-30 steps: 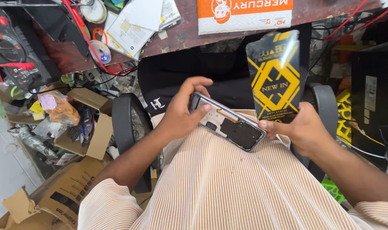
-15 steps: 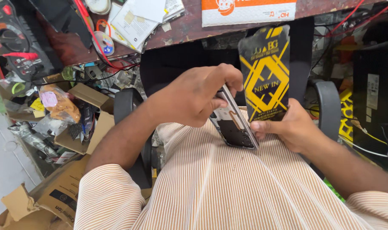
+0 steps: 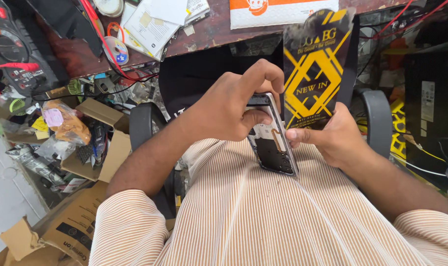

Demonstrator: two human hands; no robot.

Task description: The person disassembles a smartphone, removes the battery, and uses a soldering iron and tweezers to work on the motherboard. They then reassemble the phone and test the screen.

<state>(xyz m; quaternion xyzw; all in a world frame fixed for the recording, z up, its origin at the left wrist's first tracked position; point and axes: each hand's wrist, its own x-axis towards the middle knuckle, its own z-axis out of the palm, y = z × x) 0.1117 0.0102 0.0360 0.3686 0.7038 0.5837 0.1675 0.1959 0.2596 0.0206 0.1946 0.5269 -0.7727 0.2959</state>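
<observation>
Over the person's lap, at the centre of the view, the left hand (image 3: 224, 111) pinches the top edge of an opened phone (image 3: 273, 143), fingers curled over its upper end and thumb pressed to its side; its grip is closed on the phone. The right hand (image 3: 332, 135), at three o'clock from the phone, clamps the phone's right edge with the thumb and also holds a black and yellow packet (image 3: 315, 69) upright behind it, so that grip is closed on both. The phone stands tilted, its back open and its dark insides facing the camera. The step in hand looks like working on the open back near the top; the next move would seem to call for steady fingertip pressure while the right hand keeps the body from twisting. At twelve o'clock an orange and white parcel (image 3: 283, 10) lies on the desk (image 3: 219, 32); at eleven, white papers (image 3: 152, 24); at eight, brown cardboard boxes (image 3: 66, 231).
</observation>
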